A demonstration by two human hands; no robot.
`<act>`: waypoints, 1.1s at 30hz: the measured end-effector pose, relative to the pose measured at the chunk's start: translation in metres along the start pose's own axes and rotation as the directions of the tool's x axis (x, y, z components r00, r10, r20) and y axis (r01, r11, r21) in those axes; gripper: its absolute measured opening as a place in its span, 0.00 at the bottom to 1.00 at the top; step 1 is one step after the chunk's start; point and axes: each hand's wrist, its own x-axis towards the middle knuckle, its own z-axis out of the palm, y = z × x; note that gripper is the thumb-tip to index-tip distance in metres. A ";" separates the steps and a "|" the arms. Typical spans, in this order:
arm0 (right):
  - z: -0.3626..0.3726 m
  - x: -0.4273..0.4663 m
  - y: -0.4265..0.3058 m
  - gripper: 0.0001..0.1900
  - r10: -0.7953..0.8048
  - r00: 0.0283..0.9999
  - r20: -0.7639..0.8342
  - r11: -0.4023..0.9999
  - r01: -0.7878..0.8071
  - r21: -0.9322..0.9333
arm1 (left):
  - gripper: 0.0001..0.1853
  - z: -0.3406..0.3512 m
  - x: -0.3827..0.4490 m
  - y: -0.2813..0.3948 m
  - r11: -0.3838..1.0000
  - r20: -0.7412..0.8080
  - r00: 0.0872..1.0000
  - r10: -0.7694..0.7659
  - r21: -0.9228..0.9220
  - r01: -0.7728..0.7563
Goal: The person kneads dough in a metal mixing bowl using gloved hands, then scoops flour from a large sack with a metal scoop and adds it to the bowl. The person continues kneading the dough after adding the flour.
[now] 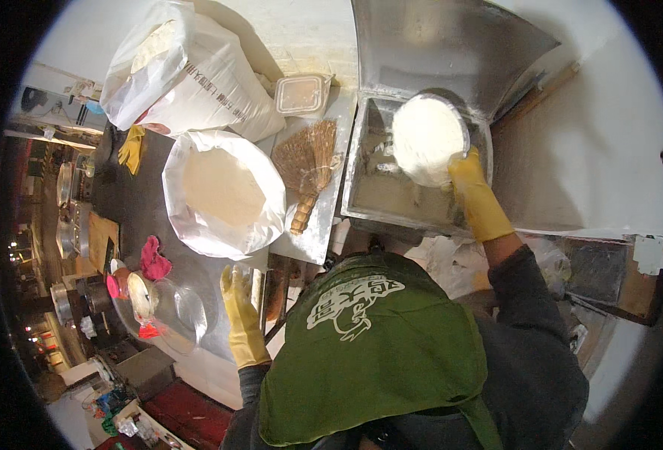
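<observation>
My right hand (478, 197), in a yellow rubber glove, grips the edge of a round bowl (466, 132) heaped with white flour (428, 138). The bowl is over a rectangular metal tub (349, 185) whose lid (438, 50) stands raised. Part of a metal fitting shows inside the tub, beside the bowl. My left hand (242, 318), gloved alike, holds nothing; its fingers extend by the table edge. Just beyond them sits an open white sack (269, 188) with pale powder (224, 188) inside.
A large printed sack (224, 84) leans behind the open one. A straw whisk broom (306, 163) and a lidded plastic container (299, 95) lie left of the tub. Farther left are yellow gloves (132, 149), a red cloth (155, 259) and a clear container (188, 315).
</observation>
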 end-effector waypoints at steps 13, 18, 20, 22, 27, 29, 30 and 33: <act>-0.008 0.020 -0.001 0.41 -0.352 0.914 0.202 0.719 0.402 -0.567 | 0.40 0.006 0.021 -0.019 0.984 0.093 0.995 0.031 -0.175 -0.015; -0.022 0.013 0.004 0.38 -0.524 0.780 0.343 0.438 0.592 -0.676 | 0.41 0.005 0.018 -0.021 0.967 0.019 1.000 0.005 -0.256 0.000; -0.028 0.004 0.001 0.37 -0.564 0.786 0.251 0.490 0.564 -0.664 | 0.42 0.004 0.020 -0.019 0.973 0.022 0.999 -0.027 -0.229 0.032; -0.033 -0.006 -0.003 0.37 -0.613 0.748 0.253 0.464 0.600 -0.651 | 0.43 0.002 0.022 -0.018 0.962 0.011 1.000 -0.005 -0.274 0.008; -0.041 -0.026 -0.016 0.40 -0.506 0.861 0.051 0.648 0.419 -0.636 | 0.44 0.002 0.031 -0.014 0.970 0.028 1.000 -0.002 -0.244 0.009; -0.047 -0.030 -0.028 0.42 -0.524 0.846 0.096 0.599 0.446 -0.665 | 0.44 0.003 0.034 -0.012 0.959 0.024 0.999 -0.045 -0.279 0.050; -0.050 -0.029 -0.037 0.43 -0.497 0.861 0.105 0.593 0.426 -0.683 | 0.46 0.004 0.036 -0.010 0.970 0.051 0.999 0.006 -0.243 0.007; -0.052 -0.036 -0.068 0.43 -0.460 0.883 -0.095 0.874 0.432 -0.221 | 0.48 0.002 0.040 -0.009 0.980 0.003 0.999 0.037 -0.195 -0.036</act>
